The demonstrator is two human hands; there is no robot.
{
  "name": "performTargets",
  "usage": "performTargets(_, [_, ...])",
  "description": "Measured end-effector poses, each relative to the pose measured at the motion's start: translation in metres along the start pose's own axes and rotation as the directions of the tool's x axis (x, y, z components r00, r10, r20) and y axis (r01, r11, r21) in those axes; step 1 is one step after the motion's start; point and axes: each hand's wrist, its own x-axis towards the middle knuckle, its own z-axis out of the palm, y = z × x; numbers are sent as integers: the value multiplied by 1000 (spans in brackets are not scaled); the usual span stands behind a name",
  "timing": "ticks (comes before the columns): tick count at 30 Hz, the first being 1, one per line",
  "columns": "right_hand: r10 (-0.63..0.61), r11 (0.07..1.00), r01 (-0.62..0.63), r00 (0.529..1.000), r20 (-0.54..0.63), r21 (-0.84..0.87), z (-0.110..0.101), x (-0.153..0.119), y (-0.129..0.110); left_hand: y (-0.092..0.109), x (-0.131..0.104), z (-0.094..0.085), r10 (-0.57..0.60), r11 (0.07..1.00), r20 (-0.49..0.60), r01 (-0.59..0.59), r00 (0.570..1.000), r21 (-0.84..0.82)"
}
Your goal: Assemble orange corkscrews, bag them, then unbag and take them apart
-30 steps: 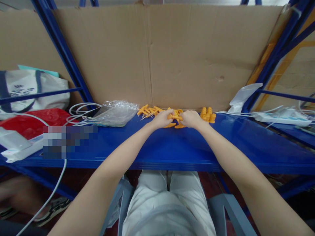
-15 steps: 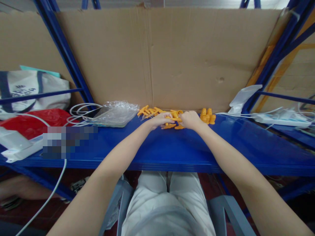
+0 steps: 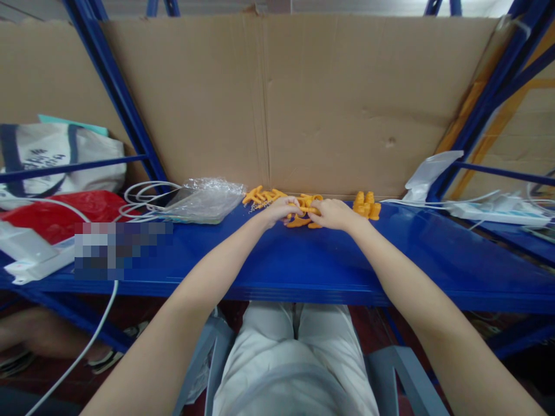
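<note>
Both hands meet over the blue shelf top (image 3: pixel 299 260), near its back. My left hand (image 3: pixel 281 211) is closed around one end of an orange plastic part (image 3: pixel 307 210). The fingers of my right hand (image 3: pixel 332 214) pinch the other end of that part, whose exact kind is too small to make out. Just below and behind the hands lie loose orange pieces (image 3: pixel 298 222). To the left is a pile of branching orange pieces (image 3: pixel 262 196), with thin curly metal bits beside it. Several thick orange pieces (image 3: pixel 366 205) stand grouped to the right of my right hand.
A clear plastic bag (image 3: pixel 208 199) and coiled white cable (image 3: pixel 145 199) lie at left, near a red bag (image 3: pixel 82 214) and a white power strip (image 3: pixel 43 260). Cardboard (image 3: pixel 269 104) closes off the back. Another power strip (image 3: pixel 498 212) lies at right. Another person's leg (image 3: pixel 43 335) shows below.
My right hand has turned slightly and its fingers have stretched leftward along the orange part. The left hand stays nearly in place. The other person's foot below has shifted.
</note>
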Motion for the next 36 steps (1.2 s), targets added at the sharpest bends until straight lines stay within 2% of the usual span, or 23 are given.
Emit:
performTargets(5, [-10,1000,11,1000,2,-17,-1,3,-3,-2,2,-2,-1,999,-45,3,999,34])
performTargets(9, [-17,999,14,996,-83,-38,0,5,-5,-2,4,-6,-19,1000,-44,19,999,10])
performTargets(13, [-61,995,48,986,-156,-86,4,5,-3,2,1,-9,-65,995,43,69,997,-74])
performTargets(17, [-110,989,87,975,-196,-122,7,6,-3,7,-2,-15,-125,987,118,135,985,-88])
performTargets(20, [-123,987,97,970,-211,-128,8,6,-4,8,-2,-17,-150,988,129,151,980,1])
performTargets(22, [-106,990,87,976,-191,-109,7,6,-4,6,-3,-15,-86,983,53,76,995,170])
performTargets(24, [-75,994,64,989,-127,-90,6,5,-3,3,-4,-10,97,894,-60,-60,993,445])
performTargets(25, [-57,995,49,995,-85,-86,6,5,-2,2,-4,-7,214,795,-93,-118,972,595])
performTargets(27, [-12,997,10,1000,-15,-75,8,5,2,1,-6,-1,373,574,-79,-163,924,803])
performTargets(29, [36,998,-36,999,11,-50,10,6,6,0,-7,3,420,421,-35,-161,907,893])
performTargets(32, [99,994,-99,995,-12,-36,13,7,8,1,-9,5,422,343,-8,-152,906,927])
performTargets(36, [129,987,-133,991,-46,-87,13,8,5,0,-7,4,441,364,-19,-159,897,918])
